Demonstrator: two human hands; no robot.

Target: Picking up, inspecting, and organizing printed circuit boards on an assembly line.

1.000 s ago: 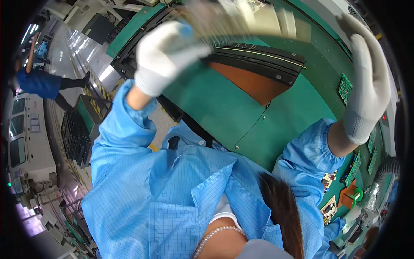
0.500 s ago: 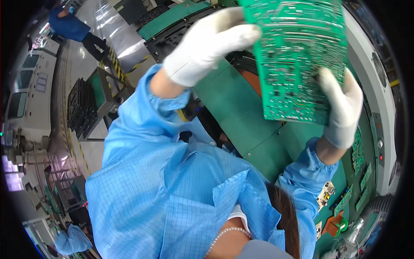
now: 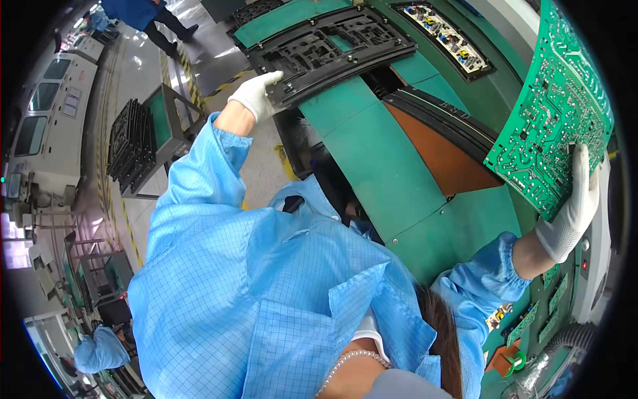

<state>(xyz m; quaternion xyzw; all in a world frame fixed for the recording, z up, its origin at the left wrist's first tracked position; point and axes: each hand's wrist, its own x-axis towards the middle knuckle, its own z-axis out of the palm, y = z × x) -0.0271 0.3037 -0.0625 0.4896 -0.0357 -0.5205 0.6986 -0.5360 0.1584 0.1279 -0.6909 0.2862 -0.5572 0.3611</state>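
Circuit board stood upright, solder side readable, in the gloved right hand; left hand gripped a black carrier frame, steadying it.

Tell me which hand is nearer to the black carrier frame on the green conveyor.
Left. The left hand touches the near-left corner of the black carrier frame. The right hand is far off to the right, holding the green circuit board from below.

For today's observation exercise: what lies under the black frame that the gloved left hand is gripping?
Under the black frame a green conveyor surface shows through its openings and beside it. The left hand grips its near corner. What lies under the frame's solid bars is covered.
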